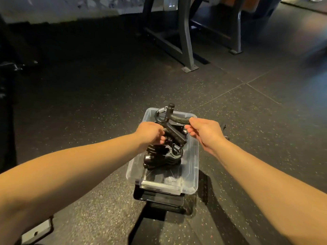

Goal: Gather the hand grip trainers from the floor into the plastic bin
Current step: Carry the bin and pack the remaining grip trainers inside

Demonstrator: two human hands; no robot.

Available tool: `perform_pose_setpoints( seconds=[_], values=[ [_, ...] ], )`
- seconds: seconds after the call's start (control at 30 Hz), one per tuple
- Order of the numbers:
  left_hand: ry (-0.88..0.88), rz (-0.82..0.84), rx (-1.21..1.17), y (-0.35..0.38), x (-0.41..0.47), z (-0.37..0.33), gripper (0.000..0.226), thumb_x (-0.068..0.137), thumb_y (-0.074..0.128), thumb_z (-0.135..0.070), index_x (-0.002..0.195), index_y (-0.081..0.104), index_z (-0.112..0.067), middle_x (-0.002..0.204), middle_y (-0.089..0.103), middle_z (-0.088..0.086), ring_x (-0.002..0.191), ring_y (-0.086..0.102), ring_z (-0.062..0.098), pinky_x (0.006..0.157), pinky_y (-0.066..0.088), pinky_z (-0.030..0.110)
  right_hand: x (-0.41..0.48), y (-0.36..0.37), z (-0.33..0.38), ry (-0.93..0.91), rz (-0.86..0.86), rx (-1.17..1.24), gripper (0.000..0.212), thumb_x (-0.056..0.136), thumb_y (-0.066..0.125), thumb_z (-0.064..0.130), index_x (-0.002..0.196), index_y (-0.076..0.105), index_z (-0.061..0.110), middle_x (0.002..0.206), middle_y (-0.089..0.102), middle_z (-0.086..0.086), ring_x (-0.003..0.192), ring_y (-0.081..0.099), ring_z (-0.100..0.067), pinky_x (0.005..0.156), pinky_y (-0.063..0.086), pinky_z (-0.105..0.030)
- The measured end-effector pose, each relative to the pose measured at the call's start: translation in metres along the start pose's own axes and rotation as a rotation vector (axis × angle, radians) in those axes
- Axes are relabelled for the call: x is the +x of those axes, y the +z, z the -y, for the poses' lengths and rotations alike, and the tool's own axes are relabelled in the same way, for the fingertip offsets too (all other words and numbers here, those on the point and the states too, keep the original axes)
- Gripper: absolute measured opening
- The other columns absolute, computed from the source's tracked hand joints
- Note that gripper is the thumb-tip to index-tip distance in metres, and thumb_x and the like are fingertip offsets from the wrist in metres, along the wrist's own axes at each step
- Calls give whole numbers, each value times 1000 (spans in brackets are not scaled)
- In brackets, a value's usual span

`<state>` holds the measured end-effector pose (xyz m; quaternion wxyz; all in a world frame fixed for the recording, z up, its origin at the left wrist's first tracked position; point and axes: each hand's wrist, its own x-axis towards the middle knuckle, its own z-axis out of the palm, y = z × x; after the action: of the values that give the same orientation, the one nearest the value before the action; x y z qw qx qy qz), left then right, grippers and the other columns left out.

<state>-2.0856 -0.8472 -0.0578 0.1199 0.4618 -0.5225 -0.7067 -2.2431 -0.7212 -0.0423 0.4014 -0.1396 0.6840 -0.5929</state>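
Observation:
A clear plastic bin [192, 167] stands on the dark speckled floor, resting on a black object. Several black hand grip trainers [161, 157] lie piled inside it. Both my hands hover over the bin's far half. My right hand [205, 132] grips the curved handle of a black grip trainer with a steel spring [174, 115], held above the far rim. My left hand [150, 133] curls its fingers round another black trainer handle [174, 133] that slants down into the pile.
A grey metal bench frame [185, 41] stands on the floor ahead, bolted feet near the centre. A small dark item [225, 131] lies on the floor right of the bin. A metal plate [37, 232] shows at the bottom left.

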Motion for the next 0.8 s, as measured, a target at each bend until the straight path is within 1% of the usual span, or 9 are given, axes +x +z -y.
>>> perform_pose_setpoints(
  seconds=[0.07, 0.13, 0.2, 0.33, 0.43, 0.5, 0.57, 0.7, 0.8],
  values=[
    [-77, -23, -234, -6, 4, -9, 23, 101, 45, -22, 82, 52, -11, 65, 49, 8, 53, 48, 19, 47, 47, 28, -3, 1, 3, -119, 2, -103, 15, 97, 63, 11, 102, 73, 1, 82, 74, -10, 72, 61, -15, 71, 54, -25],
    [-137, 57, -321, -16, 10, -18, 45, 100, 43, -51, 80, 50, -12, 71, 52, 8, 62, 52, 21, 59, 52, 33, -5, 0, 5, -264, 18, -254, 19, 97, 62, 10, 112, 74, 7, 84, 73, -8, 75, 63, -12, 73, 54, -24],
    [-139, 101, -242, -23, 14, -24, 57, 94, 49, -63, 85, 58, -8, 78, 62, 10, 72, 63, 22, 71, 57, 36, -6, -2, 5, -391, 36, -468, 25, 95, 64, 15, 118, 74, 20, 91, 74, 1, 81, 64, -7, 78, 52, -17],
    [-117, 17, -217, -22, 25, -21, 34, 94, 66, -30, 115, 64, -3, 80, 74, 11, 71, 72, 19, 60, 61, 30, -3, -1, -3, -472, 41, -632, 35, 94, 65, 11, 126, 68, 25, 101, 67, 6, 86, 60, -2, 72, 39, 1],
    [-123, -33, -257, -20, 36, -9, 26, 95, 64, -18, 118, 65, -4, 84, 73, 10, 67, 71, 16, 58, 58, 27, 3, 5, -10, -372, -14, -550, 42, 90, 68, 7, 128, 67, 24, 94, 67, 1, 79, 60, -5, 73, 45, -2],
    [-93, -59, -200, -18, 41, -3, 21, 97, 61, -16, 115, 65, -5, 86, 69, 9, 66, 66, 15, 58, 57, 26, 8, 7, -16, -214, 24, -366, 45, 88, 70, 5, 130, 64, 18, 86, 69, -4, 77, 65, -11, 83, 56, -18],
    [-27, -88, -128, -12, 44, 2, 15, 98, 58, -16, 109, 64, -8, 89, 63, 9, 65, 60, 14, 58, 55, 25, 11, 10, -24, -95, 42, -244, 37, 87, 73, 7, 124, 67, 7, 84, 74, -11, 77, 69, -19, 83, 60, -31],
    [23, -182, -19, -1, 50, 12, 26, 98, 58, -29, 88, 67, -7, 78, 63, 13, 60, 60, 20, 62, 57, 33, 17, 21, -39, 16, -131, -165, 13, 87, 75, 8, 99, 75, 6, 85, 76, -9, 76, 75, -21, 83, 61, -34],
    [63, -201, 298, 2, 53, 22, 32, 94, 59, -35, 84, 70, -7, 64, 62, 7, 62, 59, 23, 71, 56, 38, 27, 31, -44, 97, -209, -107, 7, 85, 76, 7, 89, 73, 12, 89, 74, -7, 77, 76, -20, 82, 62, -36]
  ],
)
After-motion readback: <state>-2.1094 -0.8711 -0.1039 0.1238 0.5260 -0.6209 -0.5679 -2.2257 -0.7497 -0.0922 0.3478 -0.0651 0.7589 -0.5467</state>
